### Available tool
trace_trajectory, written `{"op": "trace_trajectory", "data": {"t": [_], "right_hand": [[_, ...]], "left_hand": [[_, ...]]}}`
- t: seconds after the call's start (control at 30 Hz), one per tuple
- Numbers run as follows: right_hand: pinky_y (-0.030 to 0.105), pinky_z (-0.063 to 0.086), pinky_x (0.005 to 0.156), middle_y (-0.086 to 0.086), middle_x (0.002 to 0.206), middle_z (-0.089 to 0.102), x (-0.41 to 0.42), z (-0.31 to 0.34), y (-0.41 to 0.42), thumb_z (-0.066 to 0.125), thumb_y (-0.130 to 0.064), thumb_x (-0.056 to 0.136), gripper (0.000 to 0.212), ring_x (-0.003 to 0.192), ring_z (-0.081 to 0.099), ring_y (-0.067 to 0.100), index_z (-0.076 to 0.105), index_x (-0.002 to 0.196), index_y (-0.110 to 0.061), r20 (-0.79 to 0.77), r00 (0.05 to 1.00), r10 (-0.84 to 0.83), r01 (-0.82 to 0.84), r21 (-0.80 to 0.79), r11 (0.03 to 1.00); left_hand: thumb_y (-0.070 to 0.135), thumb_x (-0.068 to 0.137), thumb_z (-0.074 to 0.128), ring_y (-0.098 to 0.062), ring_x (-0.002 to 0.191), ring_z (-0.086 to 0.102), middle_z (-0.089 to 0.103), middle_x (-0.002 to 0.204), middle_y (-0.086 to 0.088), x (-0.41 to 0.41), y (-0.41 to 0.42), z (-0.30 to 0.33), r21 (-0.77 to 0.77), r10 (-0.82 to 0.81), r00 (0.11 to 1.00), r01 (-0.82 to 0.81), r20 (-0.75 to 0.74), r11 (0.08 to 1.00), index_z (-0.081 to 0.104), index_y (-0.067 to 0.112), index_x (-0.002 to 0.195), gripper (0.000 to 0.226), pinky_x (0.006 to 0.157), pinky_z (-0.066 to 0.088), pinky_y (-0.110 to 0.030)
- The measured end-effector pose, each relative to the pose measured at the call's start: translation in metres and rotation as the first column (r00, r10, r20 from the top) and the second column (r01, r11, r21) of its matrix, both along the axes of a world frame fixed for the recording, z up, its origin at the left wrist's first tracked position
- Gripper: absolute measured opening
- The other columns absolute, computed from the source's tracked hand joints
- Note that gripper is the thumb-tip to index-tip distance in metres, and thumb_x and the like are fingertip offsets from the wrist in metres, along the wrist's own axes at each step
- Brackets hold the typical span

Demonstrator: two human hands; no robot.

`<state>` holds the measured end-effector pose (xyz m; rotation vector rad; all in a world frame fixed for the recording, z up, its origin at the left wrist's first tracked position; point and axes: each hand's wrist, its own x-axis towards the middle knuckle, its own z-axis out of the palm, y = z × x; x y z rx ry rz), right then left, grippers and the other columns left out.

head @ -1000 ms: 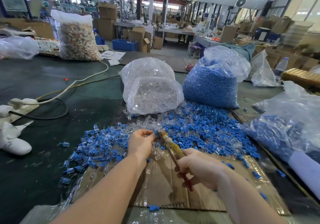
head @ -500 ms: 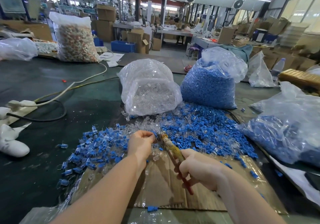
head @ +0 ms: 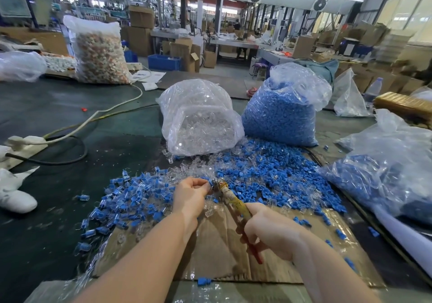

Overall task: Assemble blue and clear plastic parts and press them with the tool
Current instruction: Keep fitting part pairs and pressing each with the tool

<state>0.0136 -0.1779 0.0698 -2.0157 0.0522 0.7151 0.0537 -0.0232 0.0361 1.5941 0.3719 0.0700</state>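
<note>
My right hand [head: 268,232] grips the handles of a pair of pliers [head: 231,198] with worn yellow and red grips. Its jaws point up and left toward my left hand [head: 190,196]. My left hand pinches a small blue and clear part [head: 211,182] right at the jaws. Loose blue parts [head: 268,174] are heaped behind the hands, mixed with clear parts [head: 187,174]. A pile of joined blue and clear pieces [head: 121,199] lies to the left. All of this sits on a flattened cardboard sheet [head: 222,251].
A bag of clear parts [head: 198,120] and a bag of blue parts [head: 280,113] stand behind the heap. Another bag with blue parts [head: 383,174] lies at the right. Cables and a power strip [head: 25,142] lie at the left, near something white [head: 14,197].
Both hands stay at the same spot with the part at the pliers' jaws. Only the view has shifted slightly.
</note>
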Motion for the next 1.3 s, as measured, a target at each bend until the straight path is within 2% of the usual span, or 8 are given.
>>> {"op": "trace_trajectory", "data": {"t": [0.1,0.27,0.47,0.57,0.63,0.77,1.0,1.3], "right_hand": [[0.031,0.046,0.062,0.009,0.087,0.044,-0.0005,0.0004,-0.0048,0.039,0.013,0.075,0.028,0.081,0.048,0.025,0.049,0.087,-0.011,-0.038,0.999,-0.009,0.012,0.095,0.995],[0.029,0.045,0.061,0.007,0.087,0.044,-0.0007,0.0027,-0.0064,0.040,0.013,0.074,0.033,0.083,0.046,0.023,0.055,0.085,-0.015,-0.049,0.999,0.024,-0.017,0.148,0.989],[0.036,0.046,0.069,0.011,0.093,0.049,-0.0011,0.0047,-0.0103,0.041,0.014,0.073,0.045,0.087,0.049,0.026,0.063,0.099,-0.015,-0.073,0.997,-0.011,0.026,0.200,0.979],[0.035,0.044,0.069,0.009,0.091,0.050,-0.0023,0.0050,-0.0081,0.041,0.013,0.073,0.047,0.087,0.049,0.025,0.063,0.094,-0.023,-0.040,0.999,0.015,-0.009,0.164,0.986],[0.035,0.042,0.070,0.008,0.088,0.049,-0.0027,0.0052,-0.0075,0.041,0.013,0.073,0.046,0.085,0.048,0.024,0.062,0.097,-0.020,-0.031,0.999,0.029,-0.024,0.154,0.988],[0.035,0.041,0.070,0.007,0.085,0.049,-0.0031,0.0050,-0.0075,0.041,0.012,0.073,0.046,0.081,0.048,0.022,0.059,0.106,-0.015,-0.013,0.999,0.053,-0.051,0.115,0.992],[0.030,0.038,0.063,0.005,0.080,0.045,-0.0061,0.0043,-0.0015,0.041,0.013,0.074,0.038,0.079,0.043,0.022,0.056,0.087,-0.019,0.048,0.998,0.051,-0.053,0.045,0.998],[0.025,0.035,0.053,0.000,0.066,0.052,-0.0057,-0.0034,-0.0023,0.039,0.012,0.072,0.036,0.064,0.045,0.017,0.059,0.086,-0.014,0.090,0.995,0.037,-0.036,-0.012,0.999]], "left_hand": [[0.011,0.091,0.056,-0.007,0.064,0.050,0.063,0.086,-0.001,-0.0011,0.0010,0.0021,0.032,-0.020,1.000,0.019,0.003,0.999,0.060,0.013,0.095,0.006,0.048,0.040,-0.013],[0.011,0.091,0.056,-0.014,0.069,0.052,0.063,0.084,-0.002,-0.0006,0.0009,0.0040,0.058,-0.027,1.000,0.026,0.009,0.998,0.059,0.014,0.090,0.005,0.057,0.041,-0.021],[0.009,0.091,0.056,-0.011,0.061,0.048,0.063,0.080,-0.002,0.0000,0.0012,0.0053,0.010,-0.035,0.999,0.035,-0.008,0.999,0.060,0.013,0.090,0.006,0.043,0.039,-0.013],[0.008,0.091,0.056,-0.010,0.063,0.050,0.063,0.081,-0.002,-0.0002,0.0009,0.0047,0.037,-0.041,0.999,0.041,-0.007,0.998,0.060,0.014,0.089,0.007,0.053,0.041,-0.017],[0.008,0.090,0.057,-0.011,0.064,0.050,0.063,0.081,-0.002,-0.0002,0.0001,0.0049,0.050,-0.037,0.999,0.037,-0.009,0.998,0.061,0.011,0.092,0.006,0.056,0.041,-0.020],[0.007,0.090,0.058,-0.009,0.055,0.044,0.062,0.080,-0.003,0.0006,0.0003,0.0073,0.046,-0.031,0.999,0.032,-0.032,0.998,0.063,0.008,0.095,0.007,0.044,0.035,-0.015],[0.005,0.090,0.057,-0.009,0.069,0.052,0.061,0.083,-0.002,-0.0032,-0.0003,0.0073,0.015,-0.020,0.999,0.021,-0.041,1.000,0.063,0.009,0.094,0.008,0.055,0.036,-0.019],[0.003,0.089,0.056,-0.008,0.071,0.054,0.060,0.080,-0.003,-0.0073,-0.0035,0.0058,-0.035,-0.005,0.998,0.003,-0.059,0.999,0.061,0.008,0.090,0.007,0.057,0.037,-0.020]]}}
